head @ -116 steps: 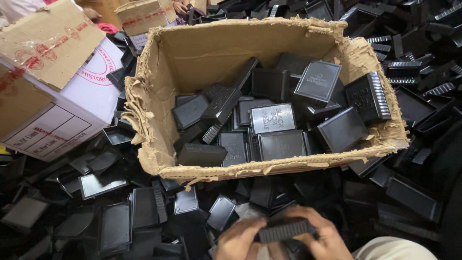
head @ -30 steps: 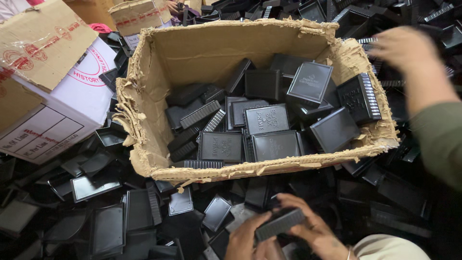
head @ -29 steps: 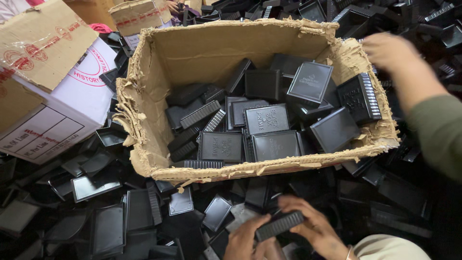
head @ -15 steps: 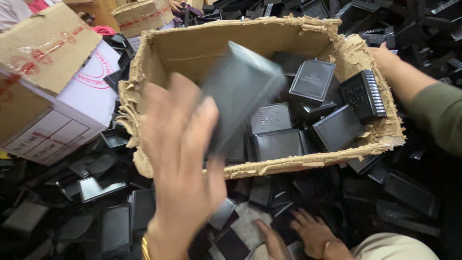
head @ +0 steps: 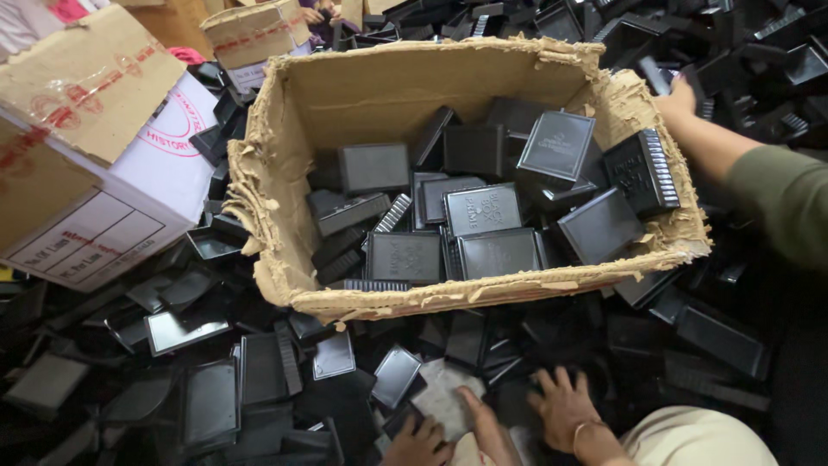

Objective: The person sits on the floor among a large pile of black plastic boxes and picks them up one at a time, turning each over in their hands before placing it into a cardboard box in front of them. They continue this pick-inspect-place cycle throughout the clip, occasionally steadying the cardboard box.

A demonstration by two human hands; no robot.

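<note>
Left hand (head: 418,444) sits at the very bottom edge of the view, curled down among the loose black pieces (head: 259,388) on the floor. It is partly cut off, so it is not possible to tell whether it grips anything. Right hand (head: 565,406), with a thin bangle at the wrist, lies just beside it with fingers spread flat on the same heap, holding nothing.

Half a second ago the left hand was raised over the torn cardboard box (head: 285,164) with a black square piece in it. Now that hand is down at the heap, and a square black lid (head: 373,168) lies flat at the back left of the box, where a second ago there were only darker jumbled pieces. So one more piece is in the box (which looks roughly half full), and both hands are back on the pile in front of it.

A co-worker's hand (head: 677,99), on a green-sleeved arm coming in from the right, reaches past the box's far right corner into the pile there. A white carton (head: 103,224) stands to the left of the box.
</note>
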